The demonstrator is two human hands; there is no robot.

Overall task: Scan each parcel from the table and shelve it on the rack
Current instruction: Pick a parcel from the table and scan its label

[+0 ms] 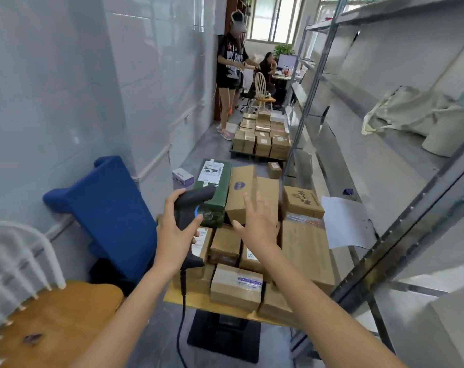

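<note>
A small wooden table (199,302) carries several cardboard parcels, a green box (217,187) with a white label among them. My left hand (176,232) grips a black corded barcode scanner (191,205), held over the table's left side. My right hand (257,224) is open with fingers spread, hovering just in front of a tilted brown parcel (241,189) that bears a blue logo; it holds nothing. The metal rack (400,229) stands along the right, its near shelves bare apart from pale bags (411,110) higher up.
A blue upholstered chair (103,208) leans on the left wall. A wooden chair seat (58,325) sits at lower left. More boxes are stacked on a pallet (262,139) down the aisle, where one person stands and another sits. A white sheet (345,221) hangs off the rack.
</note>
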